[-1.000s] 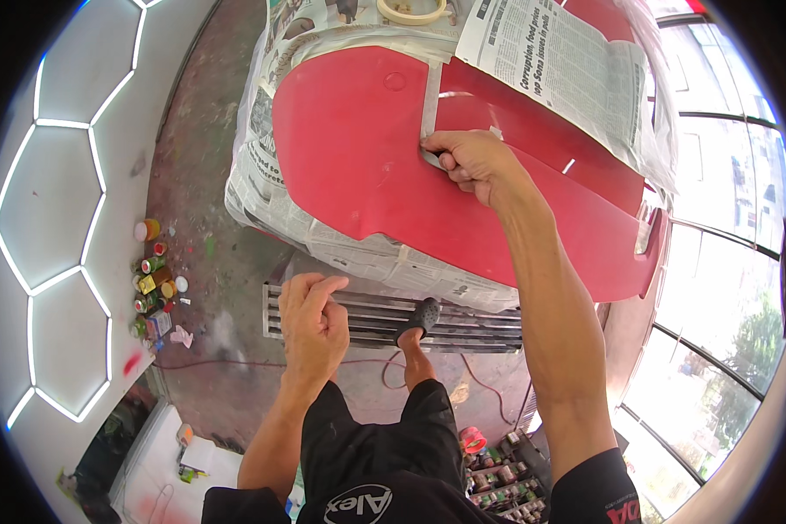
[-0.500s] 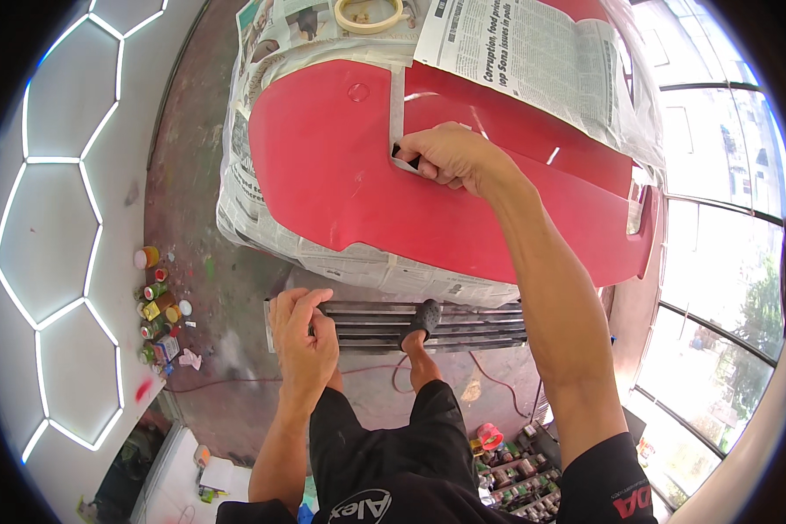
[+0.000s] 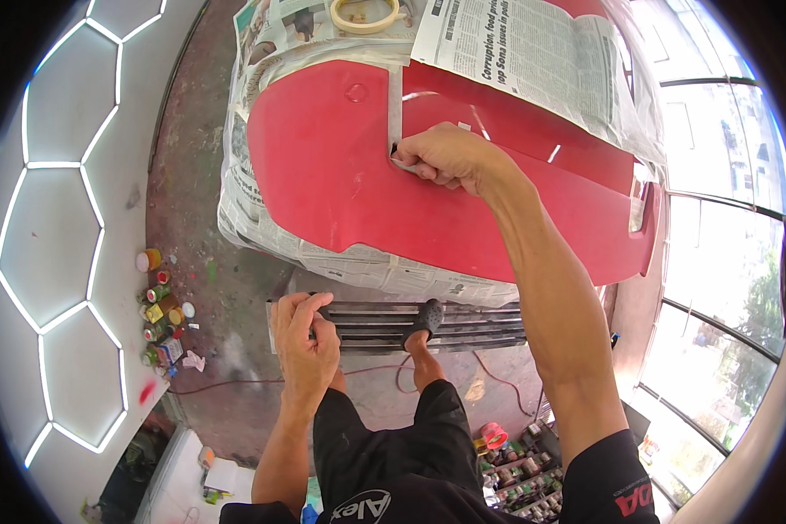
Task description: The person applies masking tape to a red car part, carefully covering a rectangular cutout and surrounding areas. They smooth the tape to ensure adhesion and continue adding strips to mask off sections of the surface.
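Near, low in the scene: left hand, fingers curled in against the thumb, above the metal grate on the floor; cannot tell whether anything small sits inside that curl. Just right of it, a black shoe planted on the grate. Off to the left on the floor, a cluster of paint cans, well apart from the feet.

Farther out: right hand, arm stretched, pinched tight on the lower end of a pale tape strip that runs straight up the red panel. Strip stuck to the paint above the pinch, lifted at the fingertips.

Likely trouble here:
- Pulling steeply or fast: risks snapping the strip or lifting fresh paint along its edge.
- Leaning the wrist or knuckles down: risks smudging the red surface.
- Reaching this far with one foot on the grate: risks a slip and a jerk on the strip.
- Snagging the newspaper beyond, near the tape roll at the far edge: risks baring the masked parts.
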`<state>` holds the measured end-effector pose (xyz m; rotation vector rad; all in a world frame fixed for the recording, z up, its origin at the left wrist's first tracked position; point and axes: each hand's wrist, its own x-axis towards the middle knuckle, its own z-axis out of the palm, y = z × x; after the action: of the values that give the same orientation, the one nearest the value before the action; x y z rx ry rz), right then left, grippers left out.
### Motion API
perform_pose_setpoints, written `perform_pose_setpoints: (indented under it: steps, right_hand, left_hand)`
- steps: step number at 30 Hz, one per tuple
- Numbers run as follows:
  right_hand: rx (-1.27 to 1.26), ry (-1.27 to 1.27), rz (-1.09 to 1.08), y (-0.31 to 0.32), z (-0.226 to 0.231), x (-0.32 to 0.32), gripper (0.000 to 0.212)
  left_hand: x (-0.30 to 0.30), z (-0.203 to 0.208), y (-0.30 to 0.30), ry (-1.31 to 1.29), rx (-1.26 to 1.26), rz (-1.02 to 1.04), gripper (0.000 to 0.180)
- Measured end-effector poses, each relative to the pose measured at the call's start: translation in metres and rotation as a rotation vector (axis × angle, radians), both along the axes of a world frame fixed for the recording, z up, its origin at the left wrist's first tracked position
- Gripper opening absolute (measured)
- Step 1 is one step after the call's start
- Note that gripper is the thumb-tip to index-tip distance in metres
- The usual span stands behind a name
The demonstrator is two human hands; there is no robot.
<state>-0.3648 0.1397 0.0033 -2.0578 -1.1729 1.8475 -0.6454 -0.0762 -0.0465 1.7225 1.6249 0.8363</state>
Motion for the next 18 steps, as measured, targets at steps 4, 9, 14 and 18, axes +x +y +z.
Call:
perform_pose_setpoints:
  steps: [4,9,14,18]
  right_hand:
    - [0.034,-0.007,-0.031,-0.004,0.012,-0.003,0.033]
    - [0.171,0.029,-0.198,-0.006,-0.014,-0.007,0.038]
    - [0.247,-0.060,-0.207,-0.008,-0.028,-0.008,0.034]
    - [0.303,-0.210,-0.153,-0.011,-0.034,-0.012,0.030]
  left_hand:
    - [0.004,0.004,0.013,-0.040,-0.015,-0.003,0.037]
    - [0.012,0.021,0.053,-0.052,0.060,-0.057,0.038]
    - [0.023,0.028,0.069,-0.041,0.137,-0.088,0.038]
    - [0.031,0.032,0.077,-0.016,0.180,-0.123,0.038]
